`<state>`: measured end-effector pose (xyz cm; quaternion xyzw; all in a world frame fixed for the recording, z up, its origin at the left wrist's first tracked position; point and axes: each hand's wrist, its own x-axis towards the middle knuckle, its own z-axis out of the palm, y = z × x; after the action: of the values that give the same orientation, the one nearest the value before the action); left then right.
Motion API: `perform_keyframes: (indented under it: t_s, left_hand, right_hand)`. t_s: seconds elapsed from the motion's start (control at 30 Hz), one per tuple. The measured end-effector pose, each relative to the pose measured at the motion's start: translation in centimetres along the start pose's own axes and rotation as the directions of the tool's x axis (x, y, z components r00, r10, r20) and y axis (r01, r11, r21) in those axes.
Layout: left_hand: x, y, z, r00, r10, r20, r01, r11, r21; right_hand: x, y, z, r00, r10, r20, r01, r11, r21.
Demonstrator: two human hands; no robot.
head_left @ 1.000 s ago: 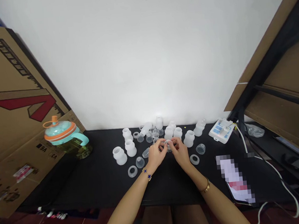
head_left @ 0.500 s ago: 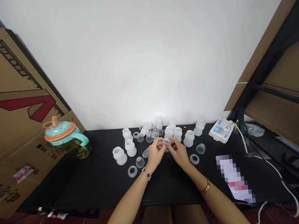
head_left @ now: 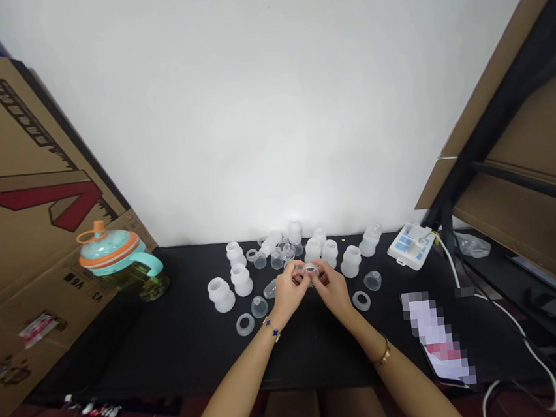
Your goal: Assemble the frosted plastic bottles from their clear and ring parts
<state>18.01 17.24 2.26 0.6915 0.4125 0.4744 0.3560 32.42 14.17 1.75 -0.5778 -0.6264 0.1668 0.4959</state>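
My left hand (head_left: 290, 289) and my right hand (head_left: 331, 287) meet over the middle of the black table. Between their fingertips is a translucent bottle collar ring (head_left: 310, 268), gripped from both sides; whether a teat sits inside it I cannot make out. Beside my left wrist lie a clear dome cap (head_left: 259, 306) and a loose collar ring (head_left: 245, 329). To the right of my right hand are a second dome cap (head_left: 373, 280) and a flat ring (head_left: 361, 305). White open-necked bottles stand around, such as the bottle (head_left: 351, 262) on the right and the bottle (head_left: 222, 295) on the left.
Several clear caps and rings cluster behind my hands near the wall. A turquoise and orange jug (head_left: 120, 260) stands at left by a cardboard box (head_left: 27, 259). On the right are a white box with blue labels (head_left: 412, 246), a phone (head_left: 438, 340) and a white cable (head_left: 509, 314).
The view has shifted slightly, so the table sits a little lower in the picture. The collar ring is tilted a bit differently between my fingers; both hands still hold it.
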Motion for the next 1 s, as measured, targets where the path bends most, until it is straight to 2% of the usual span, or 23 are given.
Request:
perform_keyframes:
  t_s: [0.37, 1.0]
  left_hand:
    - [-0.04, 0.13, 0.06, 1.000, -0.021, -0.015, 0.020, 0.998, -0.059]
    - [-0.08, 0.16, -0.01, 0.999, -0.036, -0.019, 0.035, 0.998, -0.045]
  right_hand:
    - [-0.07, -0.16, 0.03, 1.000, -0.019, -0.001, 0.019, 1.000, 0.011]
    - [-0.03, -0.10, 0.14, 1.000, 0.009, 0.005, -0.009, 1.000, 0.012]
